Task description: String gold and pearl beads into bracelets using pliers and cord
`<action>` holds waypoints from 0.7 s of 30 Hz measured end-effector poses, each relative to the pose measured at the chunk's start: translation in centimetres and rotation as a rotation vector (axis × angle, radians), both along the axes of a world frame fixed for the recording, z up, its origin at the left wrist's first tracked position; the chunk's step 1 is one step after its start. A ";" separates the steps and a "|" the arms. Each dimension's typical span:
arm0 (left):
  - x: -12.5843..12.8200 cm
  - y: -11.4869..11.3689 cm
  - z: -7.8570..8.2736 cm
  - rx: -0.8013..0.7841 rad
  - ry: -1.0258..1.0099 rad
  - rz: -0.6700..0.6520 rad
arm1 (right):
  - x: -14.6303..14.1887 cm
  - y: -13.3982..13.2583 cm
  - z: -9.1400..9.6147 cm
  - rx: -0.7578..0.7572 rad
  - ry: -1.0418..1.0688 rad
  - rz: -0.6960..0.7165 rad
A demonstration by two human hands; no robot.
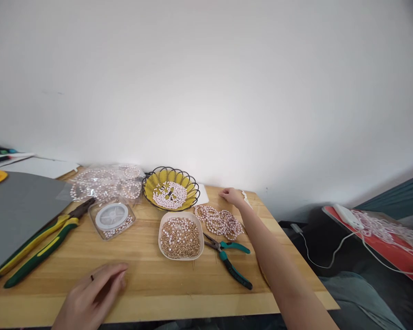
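Note:
My left hand (92, 295) is at the table's front left, its fingers bent together and thumb tip close to the index finger. Whatever it may pinch is too small to make out. My right arm stretches to the back right, where my right hand (231, 195) has its fingers curled down near the tabletop; their grip is hidden. Just in front of that hand lie pink bead strands (220, 222). Left of them stands a square cream bowl (161, 243) of gold and pink beads. Long-nose pliers (223, 256) with teal handles rest beside the bowl.
A yellow wicker basket (147, 188) holds loose pink beads. Left are a clear box (112, 220) with a spool and beads, bagged bead strings (103, 183) and large green-yellow pliers (44, 243). A grey mat (24, 201) lies far left. Cables (316, 263) hang beyond the table's right edge.

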State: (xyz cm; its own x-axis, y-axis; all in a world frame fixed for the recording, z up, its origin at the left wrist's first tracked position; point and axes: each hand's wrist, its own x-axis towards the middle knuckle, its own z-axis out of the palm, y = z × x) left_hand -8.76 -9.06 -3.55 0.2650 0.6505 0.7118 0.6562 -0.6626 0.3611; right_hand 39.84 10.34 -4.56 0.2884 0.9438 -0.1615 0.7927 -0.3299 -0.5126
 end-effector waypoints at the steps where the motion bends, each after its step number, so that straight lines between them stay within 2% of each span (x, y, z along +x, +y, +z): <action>1: 0.0 0.0 0.0 0.002 0.001 0.000 | 0.1 0.0 0.0 0.000 0.014 -0.006; 12: -0.3 0.1 -0.9 -0.017 0.004 -0.008 | 1.3 -1.4 -0.3 0.082 0.060 -0.097; 21: -0.2 0.0 -0.5 -0.044 -0.035 -0.021 | -1.4 -0.2 -1.2 0.085 -0.053 0.050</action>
State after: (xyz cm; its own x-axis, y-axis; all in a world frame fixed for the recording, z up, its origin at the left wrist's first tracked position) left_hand -8.92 -9.01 -4.01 0.2543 0.6757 0.6919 0.6286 -0.6592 0.4127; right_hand 38.42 10.18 -5.74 0.2467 0.9668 -0.0664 0.8336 -0.2467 -0.4942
